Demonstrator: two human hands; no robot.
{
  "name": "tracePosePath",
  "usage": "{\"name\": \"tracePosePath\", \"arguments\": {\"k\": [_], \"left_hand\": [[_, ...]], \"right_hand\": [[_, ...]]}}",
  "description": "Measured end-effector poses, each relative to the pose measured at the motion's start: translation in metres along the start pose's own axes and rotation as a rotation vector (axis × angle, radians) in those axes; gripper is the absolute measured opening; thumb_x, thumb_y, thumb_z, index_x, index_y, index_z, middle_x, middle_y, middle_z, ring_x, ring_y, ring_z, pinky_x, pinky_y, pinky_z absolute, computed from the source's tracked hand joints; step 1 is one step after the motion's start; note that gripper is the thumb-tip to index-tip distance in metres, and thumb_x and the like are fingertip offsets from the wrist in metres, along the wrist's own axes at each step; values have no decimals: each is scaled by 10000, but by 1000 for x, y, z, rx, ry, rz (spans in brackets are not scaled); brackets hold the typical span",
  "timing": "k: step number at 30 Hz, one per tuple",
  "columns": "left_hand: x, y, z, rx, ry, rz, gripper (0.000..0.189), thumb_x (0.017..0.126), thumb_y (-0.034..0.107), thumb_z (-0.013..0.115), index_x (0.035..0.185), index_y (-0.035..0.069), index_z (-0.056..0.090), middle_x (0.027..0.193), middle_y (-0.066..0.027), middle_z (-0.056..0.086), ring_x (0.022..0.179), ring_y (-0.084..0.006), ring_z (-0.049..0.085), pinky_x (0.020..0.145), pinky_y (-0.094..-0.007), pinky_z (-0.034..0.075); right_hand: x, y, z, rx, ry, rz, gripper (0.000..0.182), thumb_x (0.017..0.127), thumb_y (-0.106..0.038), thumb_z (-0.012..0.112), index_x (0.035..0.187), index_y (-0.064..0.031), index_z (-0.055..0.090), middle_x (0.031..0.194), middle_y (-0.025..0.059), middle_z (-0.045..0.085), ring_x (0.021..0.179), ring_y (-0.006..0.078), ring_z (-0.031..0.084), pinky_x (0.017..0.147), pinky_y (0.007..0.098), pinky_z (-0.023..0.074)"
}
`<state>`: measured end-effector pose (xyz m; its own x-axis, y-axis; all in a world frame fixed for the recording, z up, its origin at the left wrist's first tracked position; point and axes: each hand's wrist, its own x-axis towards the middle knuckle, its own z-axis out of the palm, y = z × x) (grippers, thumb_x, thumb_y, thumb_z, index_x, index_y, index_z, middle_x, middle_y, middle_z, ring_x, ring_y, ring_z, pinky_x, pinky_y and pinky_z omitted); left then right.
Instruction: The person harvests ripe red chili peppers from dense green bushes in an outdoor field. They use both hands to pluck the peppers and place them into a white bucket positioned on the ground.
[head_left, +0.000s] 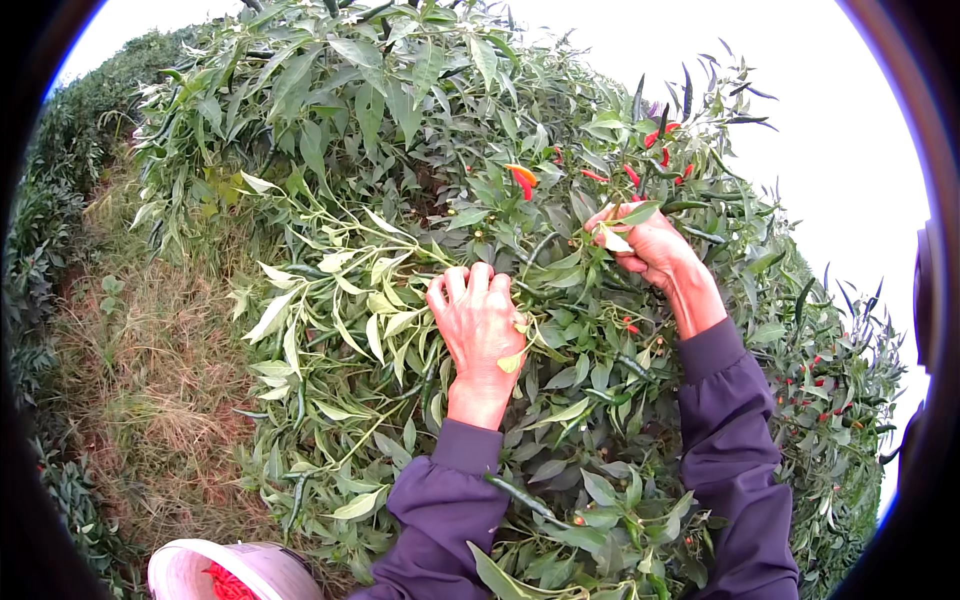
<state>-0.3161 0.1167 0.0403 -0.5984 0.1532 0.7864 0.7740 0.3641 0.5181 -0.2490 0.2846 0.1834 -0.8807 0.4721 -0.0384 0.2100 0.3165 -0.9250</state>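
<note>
My left hand (480, 330) is back-up over a chili pepper plant, its fingers curled around a leafy branch (420, 251). That branch leans left and shows the pale undersides of its leaves. Higher and to the right, my right hand (656, 244) reaches into the foliage with bent fingers. A green leaf (640, 213) and a pale leaf (615, 240) partly cover its fingertips, so what lies between them is hidden. Just above it hang red chili peppers (631, 175). An orange chili (523, 175) and a red one (523, 187) stand between the hands, farther up.
A white bucket (262, 566) with red chilies (229, 583) inside stands at bottom left. Dry grass (172, 360) covers the ground left of the plants. Green chilies (525, 496) hang among the leaves near my left sleeve. More pepper bushes (832, 420) extend to the right.
</note>
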Motion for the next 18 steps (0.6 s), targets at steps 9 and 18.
{"name": "tracePosePath", "arguments": {"k": [9,18], "left_hand": [[-4,3,0,-16,17,25,118,673,35,619,790,40,627,876,-56,574,891,-256,499,872,-407,351],[-1,9,-4,-10,-10,13,222,567,59,634,787,35,615,883,-65,562,904,-257,501,880,-412,342]], "right_hand": [[-9,-67,41,179,-297,-498,167,904,-142,550,861,13,593,863,115,627,768,146,608,674,281,535],[111,-65,121,483,466,-340,209,808,-8,462,963,9,601,761,77,591,549,83,449,445,220,344]]}}
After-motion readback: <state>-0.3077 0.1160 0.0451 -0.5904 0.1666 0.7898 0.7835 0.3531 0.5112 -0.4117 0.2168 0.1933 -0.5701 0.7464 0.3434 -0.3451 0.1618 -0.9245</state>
